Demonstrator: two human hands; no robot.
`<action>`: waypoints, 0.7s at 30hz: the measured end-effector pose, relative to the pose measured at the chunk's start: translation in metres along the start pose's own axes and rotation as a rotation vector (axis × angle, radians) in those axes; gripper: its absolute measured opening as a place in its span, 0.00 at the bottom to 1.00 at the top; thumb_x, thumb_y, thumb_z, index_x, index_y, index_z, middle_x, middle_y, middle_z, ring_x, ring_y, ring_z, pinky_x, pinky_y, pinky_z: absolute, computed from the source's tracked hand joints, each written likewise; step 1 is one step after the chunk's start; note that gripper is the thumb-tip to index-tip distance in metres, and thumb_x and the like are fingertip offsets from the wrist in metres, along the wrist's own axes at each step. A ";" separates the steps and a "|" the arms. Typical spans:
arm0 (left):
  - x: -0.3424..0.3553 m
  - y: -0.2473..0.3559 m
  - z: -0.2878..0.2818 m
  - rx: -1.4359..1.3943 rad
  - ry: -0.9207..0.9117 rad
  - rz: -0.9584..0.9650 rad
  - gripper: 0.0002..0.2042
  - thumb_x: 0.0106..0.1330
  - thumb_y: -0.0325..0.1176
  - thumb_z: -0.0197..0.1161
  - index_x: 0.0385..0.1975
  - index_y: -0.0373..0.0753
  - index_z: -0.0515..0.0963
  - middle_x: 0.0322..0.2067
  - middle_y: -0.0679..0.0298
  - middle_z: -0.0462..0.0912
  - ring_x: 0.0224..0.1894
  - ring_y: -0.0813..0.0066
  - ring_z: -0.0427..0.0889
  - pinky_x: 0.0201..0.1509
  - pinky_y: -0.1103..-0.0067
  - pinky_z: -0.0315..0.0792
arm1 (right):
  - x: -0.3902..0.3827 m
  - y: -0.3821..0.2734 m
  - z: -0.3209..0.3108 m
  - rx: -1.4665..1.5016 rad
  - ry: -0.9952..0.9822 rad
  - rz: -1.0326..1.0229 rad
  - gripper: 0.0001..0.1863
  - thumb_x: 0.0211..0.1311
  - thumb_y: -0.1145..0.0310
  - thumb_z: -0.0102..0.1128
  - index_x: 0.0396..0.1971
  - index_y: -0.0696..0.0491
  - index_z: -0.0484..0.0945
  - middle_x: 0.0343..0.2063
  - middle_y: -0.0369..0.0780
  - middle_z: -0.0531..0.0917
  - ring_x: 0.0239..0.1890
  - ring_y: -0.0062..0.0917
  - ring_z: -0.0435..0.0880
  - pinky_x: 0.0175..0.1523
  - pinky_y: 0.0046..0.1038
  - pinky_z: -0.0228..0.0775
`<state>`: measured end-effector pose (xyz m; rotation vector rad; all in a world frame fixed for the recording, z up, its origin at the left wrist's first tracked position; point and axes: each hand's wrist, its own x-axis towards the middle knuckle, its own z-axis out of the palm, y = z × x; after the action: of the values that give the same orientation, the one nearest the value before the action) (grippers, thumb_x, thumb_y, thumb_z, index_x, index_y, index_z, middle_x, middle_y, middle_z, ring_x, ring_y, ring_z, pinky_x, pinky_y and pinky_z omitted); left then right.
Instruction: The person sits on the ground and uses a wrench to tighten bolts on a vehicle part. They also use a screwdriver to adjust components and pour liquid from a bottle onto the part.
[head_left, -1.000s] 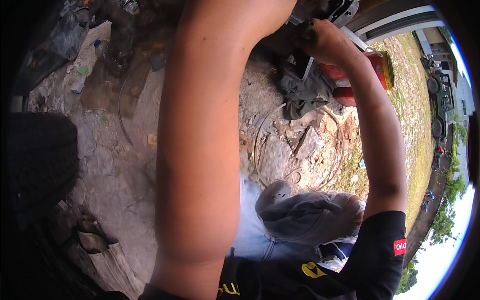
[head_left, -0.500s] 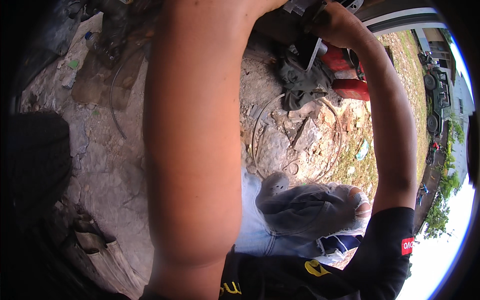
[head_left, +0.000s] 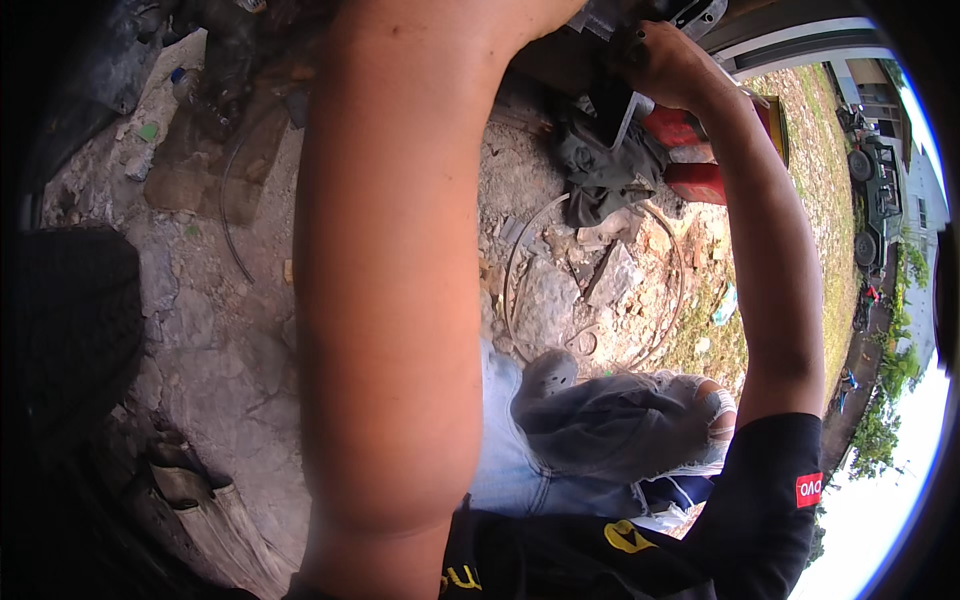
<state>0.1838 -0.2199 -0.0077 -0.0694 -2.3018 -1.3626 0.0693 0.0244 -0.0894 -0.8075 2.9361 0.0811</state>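
Observation:
My left forearm rises through the middle of the view, and my left hand (head_left: pixel 545 14) runs out past the top edge. Its fingers are hidden, next to dark metal parts (head_left: pixel 600 18). Further right, my right hand (head_left: pixel 668 65) is closed, its fingers curled at a dark assembly whose gripped part I cannot make out. Just below those fingers a light metal bracket (head_left: pixel 627 120) sticks out. A perforated metal piece (head_left: pixel 708 12) shows above the right hand at the top edge.
Under the bracket lies a dark cloth (head_left: pixel 605 165), with a red container (head_left: pixel 697 183) beside it. A wire loop (head_left: pixel 508 290) rests on rocky ground near my shoe (head_left: pixel 550 372). A tyre (head_left: pixel 80 330) stands at the left; a green vehicle (head_left: pixel 877 205) is parked far right.
My right hand and forearm have shifted slightly left and down, showing more of a yellow-edged object behind the arm. The left arm has hardly moved.

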 end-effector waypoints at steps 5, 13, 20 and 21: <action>0.013 0.013 0.016 -0.086 -0.068 -0.158 0.15 0.63 0.34 0.63 0.41 0.26 0.80 0.37 0.45 0.85 0.40 0.55 0.85 0.47 0.71 0.77 | -0.011 0.014 -0.023 0.001 0.022 -0.018 0.09 0.59 0.68 0.63 0.39 0.51 0.85 0.34 0.42 0.87 0.39 0.35 0.87 0.46 0.34 0.77; 0.011 -0.002 0.016 -0.210 -0.075 -0.073 0.14 0.63 0.31 0.63 0.40 0.24 0.79 0.33 0.48 0.85 0.36 0.60 0.86 0.44 0.73 0.78 | -0.005 -0.009 -0.005 -0.043 -0.059 0.034 0.11 0.60 0.65 0.61 0.38 0.53 0.84 0.33 0.49 0.86 0.37 0.42 0.86 0.44 0.37 0.77; 0.006 -0.001 0.005 -0.247 -0.093 -0.069 0.15 0.63 0.31 0.63 0.42 0.24 0.79 0.34 0.47 0.85 0.36 0.59 0.86 0.44 0.73 0.78 | 0.003 -0.018 -0.033 0.165 0.112 -0.066 0.08 0.56 0.68 0.61 0.34 0.53 0.84 0.30 0.48 0.85 0.36 0.43 0.85 0.43 0.39 0.77; 0.005 0.003 0.006 -0.238 -0.067 -0.058 0.15 0.63 0.31 0.63 0.42 0.24 0.79 0.34 0.47 0.85 0.36 0.59 0.86 0.44 0.72 0.78 | 0.013 0.007 -0.014 0.122 0.016 0.013 0.08 0.57 0.68 0.61 0.34 0.53 0.84 0.30 0.48 0.85 0.36 0.43 0.85 0.43 0.39 0.77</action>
<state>0.1786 -0.2144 -0.0055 -0.1255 -2.1990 -1.6831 0.0538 0.0226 -0.0770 -0.7745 2.9273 -0.1034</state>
